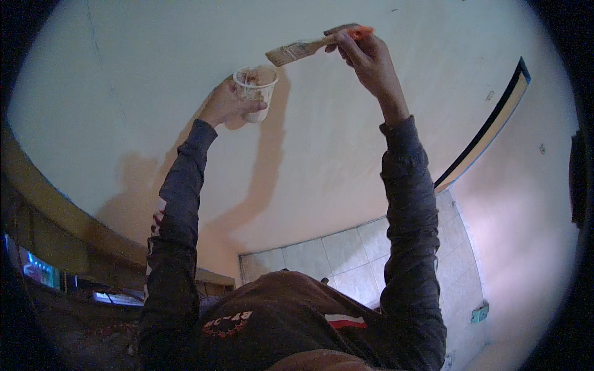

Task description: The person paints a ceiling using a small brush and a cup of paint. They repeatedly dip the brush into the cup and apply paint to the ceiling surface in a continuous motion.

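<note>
Raised in front of a pale wall, my left hand [228, 106] is wrapped round a clear plastic cup [257, 93] with whitish and brownish smears inside. My right hand [366, 57] grips a paintbrush [303, 51] by its handle, which has an orange end. The brush is tilted, its bristles down and to the left, just above and to the right of the cup's rim and apart from it. Pale residue coats the bristles and ferrule. How full the cup is I cannot tell.
A broad pale wall [154, 55] fills the upper view, with my arms' shadows on it. A dark-edged opening [489, 130] curves at the right. Light tiles [328, 253] run below, and a green box [479, 313] sits low on the right. Dim clutter [80, 321] stands at the lower left.
</note>
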`<state>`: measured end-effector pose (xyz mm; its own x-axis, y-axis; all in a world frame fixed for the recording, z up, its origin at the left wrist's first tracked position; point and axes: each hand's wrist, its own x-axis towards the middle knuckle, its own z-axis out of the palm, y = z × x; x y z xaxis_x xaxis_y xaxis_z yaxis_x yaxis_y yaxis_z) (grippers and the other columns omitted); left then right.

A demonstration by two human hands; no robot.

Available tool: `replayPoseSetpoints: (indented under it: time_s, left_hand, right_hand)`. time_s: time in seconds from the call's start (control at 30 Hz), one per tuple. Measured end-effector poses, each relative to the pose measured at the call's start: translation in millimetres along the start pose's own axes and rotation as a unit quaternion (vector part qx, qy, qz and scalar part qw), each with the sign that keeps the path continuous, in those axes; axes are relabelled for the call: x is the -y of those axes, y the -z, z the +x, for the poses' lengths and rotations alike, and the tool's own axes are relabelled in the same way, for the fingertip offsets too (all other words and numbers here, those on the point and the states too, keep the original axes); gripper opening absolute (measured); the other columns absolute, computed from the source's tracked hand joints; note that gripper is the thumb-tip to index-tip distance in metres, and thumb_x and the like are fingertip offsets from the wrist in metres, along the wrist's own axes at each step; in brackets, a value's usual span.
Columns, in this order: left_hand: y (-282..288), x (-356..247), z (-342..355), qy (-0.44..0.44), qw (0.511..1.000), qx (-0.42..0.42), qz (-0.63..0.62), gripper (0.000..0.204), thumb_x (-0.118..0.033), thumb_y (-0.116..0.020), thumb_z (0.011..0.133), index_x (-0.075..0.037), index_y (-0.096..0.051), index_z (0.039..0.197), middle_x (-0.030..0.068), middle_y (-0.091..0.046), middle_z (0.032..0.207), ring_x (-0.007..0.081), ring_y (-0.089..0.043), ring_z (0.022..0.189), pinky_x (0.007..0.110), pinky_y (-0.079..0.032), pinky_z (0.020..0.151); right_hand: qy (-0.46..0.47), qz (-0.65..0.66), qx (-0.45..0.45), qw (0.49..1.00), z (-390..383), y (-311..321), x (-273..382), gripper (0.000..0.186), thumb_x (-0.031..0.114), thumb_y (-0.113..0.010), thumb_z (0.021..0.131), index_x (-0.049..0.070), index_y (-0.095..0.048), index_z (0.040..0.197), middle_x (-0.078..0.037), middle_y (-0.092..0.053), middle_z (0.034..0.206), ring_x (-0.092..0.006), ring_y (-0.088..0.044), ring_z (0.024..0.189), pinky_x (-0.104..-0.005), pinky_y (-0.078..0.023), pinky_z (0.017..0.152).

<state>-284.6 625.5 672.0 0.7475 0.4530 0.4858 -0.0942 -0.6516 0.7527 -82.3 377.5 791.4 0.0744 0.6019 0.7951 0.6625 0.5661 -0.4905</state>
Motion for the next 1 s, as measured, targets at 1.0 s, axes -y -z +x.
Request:
replayPoseSetpoints:
  time_s: [1.0]
  left_hand:
    - [3.6, 6.2, 2.3, 0.019, 0.997, 0.014, -0.07, 0.083, -0.023, -0.095, 0.064, -0.007, -0.054, 0.134, 0.0051, -0.066, 0.123, 0.0165, -0.06, 0.115, 0.034, -0.048, 0.1]
  right_hand:
    - [-0.049, -0.021, 0.133, 0.99, 66.9, -64.5, -46.6, 0.037, 0.031, -0.059, 0.1, -0.004, -0.066, 0.09, -0.012, -0.069, 0.078, -0.0204, -0.067, 0.075, -0.0339, -0.054, 0.071]
